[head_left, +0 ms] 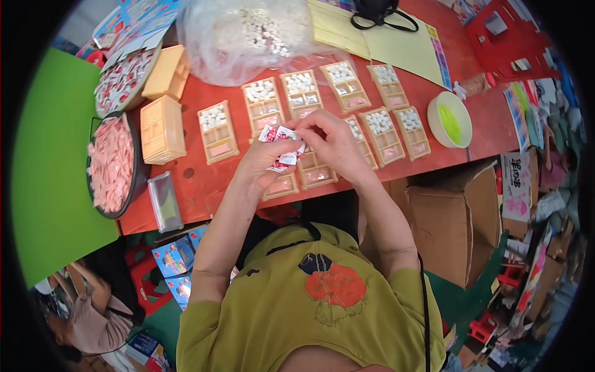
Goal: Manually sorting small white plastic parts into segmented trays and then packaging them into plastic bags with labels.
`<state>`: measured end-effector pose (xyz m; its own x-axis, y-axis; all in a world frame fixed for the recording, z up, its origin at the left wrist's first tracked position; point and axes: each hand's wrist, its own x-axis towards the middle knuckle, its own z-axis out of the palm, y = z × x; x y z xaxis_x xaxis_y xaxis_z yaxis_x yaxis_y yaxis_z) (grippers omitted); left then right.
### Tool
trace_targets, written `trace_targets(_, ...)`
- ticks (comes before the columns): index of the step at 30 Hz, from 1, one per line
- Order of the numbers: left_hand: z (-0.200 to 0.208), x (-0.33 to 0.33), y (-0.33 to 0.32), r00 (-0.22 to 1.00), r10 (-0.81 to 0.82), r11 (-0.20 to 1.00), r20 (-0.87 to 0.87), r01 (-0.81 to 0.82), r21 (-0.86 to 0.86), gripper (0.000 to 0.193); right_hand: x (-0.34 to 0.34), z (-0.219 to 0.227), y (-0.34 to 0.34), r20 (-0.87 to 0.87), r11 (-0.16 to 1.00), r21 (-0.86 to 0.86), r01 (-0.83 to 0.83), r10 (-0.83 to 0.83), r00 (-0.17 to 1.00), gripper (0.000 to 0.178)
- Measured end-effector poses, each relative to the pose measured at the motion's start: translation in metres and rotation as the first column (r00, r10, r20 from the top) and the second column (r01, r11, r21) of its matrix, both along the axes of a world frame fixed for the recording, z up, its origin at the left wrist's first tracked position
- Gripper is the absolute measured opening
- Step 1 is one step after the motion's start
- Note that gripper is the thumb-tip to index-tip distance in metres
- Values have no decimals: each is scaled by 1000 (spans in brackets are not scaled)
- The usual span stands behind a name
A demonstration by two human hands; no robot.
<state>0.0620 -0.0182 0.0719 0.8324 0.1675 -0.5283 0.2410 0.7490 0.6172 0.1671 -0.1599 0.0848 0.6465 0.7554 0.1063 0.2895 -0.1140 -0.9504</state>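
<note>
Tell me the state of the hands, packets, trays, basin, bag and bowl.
Left hand: closed around printed packets
Printed packets: bunched together
Right hand: fingers bent at the packets
Trays near hands: partly filled
Dark basin: heaped with pink packets
Clear bag: holding white pieces
Cream bowl: holding something yellow-green

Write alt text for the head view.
A person's left hand holds small red-and-white packets, with the right hand at their edge, over beige compartment trays on a red table. Several trays hold white pieces; a dark tub of pink packets stands left, a clear plastic bag behind, a pale bowl right.
</note>
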Motion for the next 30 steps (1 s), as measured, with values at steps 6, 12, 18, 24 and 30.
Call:
trace_targets(6, -15, 17, -31, 993, -112, 994, -38, 111, -11, 42, 98, -32, -94, 4, 901, 16, 434, -434, 901, 10)
trace_targets(12, -4, 32, -57, 972, -222, 975, -73, 220, -37, 44, 188, -67, -137, 37, 801, -42, 597, -596, 802, 19)
trace_targets(18, -6, 44, -65, 963, -267, 963, -39, 266, -35, 44, 177, -78, -119, 741, 705, -104, 702, -416, 527, 20)
trace_targets(24, -10, 55, -69, 950, -311, 950, 17, 311, -6, 43, 111, -11, -95, 367, 906, -97, 413, -353, 861, 18)
trace_targets(30, -14, 54, -67, 948, -318, 948, 18, 318, -3, 38, 67, 9, -67, 19, 985, -132, -112, 115, 993, 18)
